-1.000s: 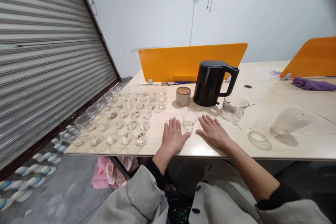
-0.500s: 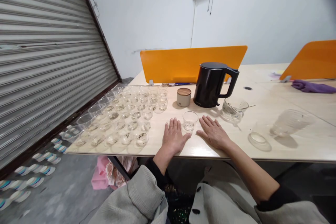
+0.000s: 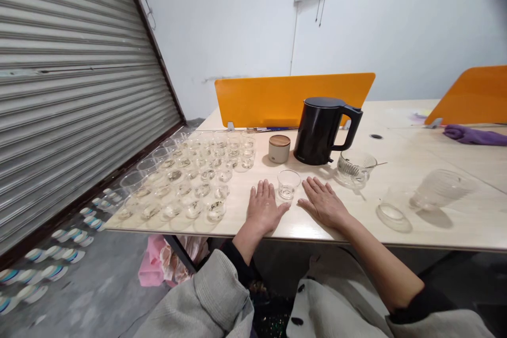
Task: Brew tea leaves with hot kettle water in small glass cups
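Observation:
My left hand [image 3: 264,207] lies flat on the pale wooden table [image 3: 309,222], palm down with fingers stretched out. My right hand [image 3: 322,202] rests the same way a little to the right. Between them stands a small clear glass cup [image 3: 288,184], touched by neither hand. Behind the cup are a black electric kettle [image 3: 322,130] and a small white jar with a wooden lid [image 3: 279,148]. Several rows of small glass cups [image 3: 194,174] with bits of something dark in them fill the table's left part.
A glass pitcher [image 3: 355,167] stands right of the kettle, a ribbed glass vessel [image 3: 440,189] and a glass lid [image 3: 392,215] farther right. Orange dividers [image 3: 293,97] stand at the back, a purple cloth [image 3: 473,135] far right. A metal roller shutter [image 3: 71,90] is on the left.
Both hands stay flat in place on the table. Only the camera has tilted slightly, so everything sits a bit lower and to the right in view.

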`<state>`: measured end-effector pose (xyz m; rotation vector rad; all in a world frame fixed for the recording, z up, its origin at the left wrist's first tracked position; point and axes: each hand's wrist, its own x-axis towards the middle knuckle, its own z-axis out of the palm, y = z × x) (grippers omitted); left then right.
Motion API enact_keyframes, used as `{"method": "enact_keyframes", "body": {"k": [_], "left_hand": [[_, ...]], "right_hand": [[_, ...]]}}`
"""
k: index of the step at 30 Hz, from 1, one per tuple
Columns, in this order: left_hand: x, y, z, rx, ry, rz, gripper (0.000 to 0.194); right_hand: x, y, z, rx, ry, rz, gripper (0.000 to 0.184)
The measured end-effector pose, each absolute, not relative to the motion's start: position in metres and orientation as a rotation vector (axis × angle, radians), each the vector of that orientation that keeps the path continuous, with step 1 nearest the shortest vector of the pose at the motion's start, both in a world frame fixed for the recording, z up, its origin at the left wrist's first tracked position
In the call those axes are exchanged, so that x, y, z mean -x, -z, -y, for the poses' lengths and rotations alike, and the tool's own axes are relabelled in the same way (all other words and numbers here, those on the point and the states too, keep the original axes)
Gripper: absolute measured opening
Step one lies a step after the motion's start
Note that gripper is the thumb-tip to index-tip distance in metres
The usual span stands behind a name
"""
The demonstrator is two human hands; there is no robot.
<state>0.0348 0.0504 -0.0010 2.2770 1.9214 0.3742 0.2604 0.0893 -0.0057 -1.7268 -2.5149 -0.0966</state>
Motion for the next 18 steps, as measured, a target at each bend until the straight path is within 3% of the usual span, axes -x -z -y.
{"method": "enact_keyframes", "body": {"k": [18], "left_hand": [[-0.0341, -0.0002, -0.0509, -2.277, -0.378, -1.918, 0.089]], "right_hand": [[-0.261, 0.0059, -0.0918, 1.751, 0.115, 2.526, 0.084]]}}
